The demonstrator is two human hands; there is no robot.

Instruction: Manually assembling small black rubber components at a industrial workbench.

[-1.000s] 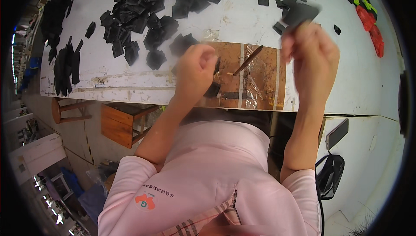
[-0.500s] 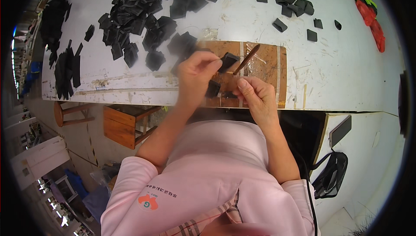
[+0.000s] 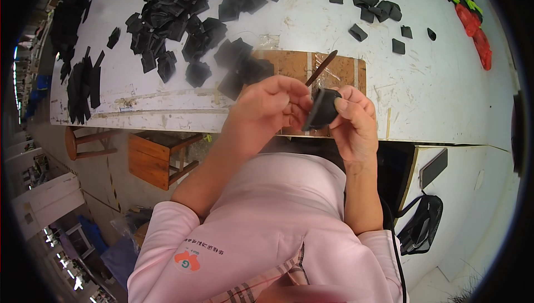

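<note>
In my right hand (image 3: 357, 119), thumb and fingers pinch a small flat black fabric piece (image 3: 322, 111), held tilted above the board. My left hand (image 3: 272, 104) is close by the piece's left side, with its fingers bent and slightly blurred; whether they touch or grip anything is unclear. A slim dark brown pointed stick (image 3: 322, 67) slants up behind the two hands, its lower end hidden. Beneath them lies a brown board (image 3: 356, 75) with strips of clear tape, at the table's near edge.
A large heap of black fabric pieces (image 3: 178, 14) covers the table's left and middle. Several more pieces (image 3: 378, 8) are scattered at the far right. Black strips (image 3: 83, 92) lie far left. A wooden stool (image 3: 150, 158) stands below the table; a phone (image 3: 434, 168) rests on the right.
A black piece that was at my left fingertips is gone from there, and my right hand now holds one. Both hands have moved right and closer together.
</note>
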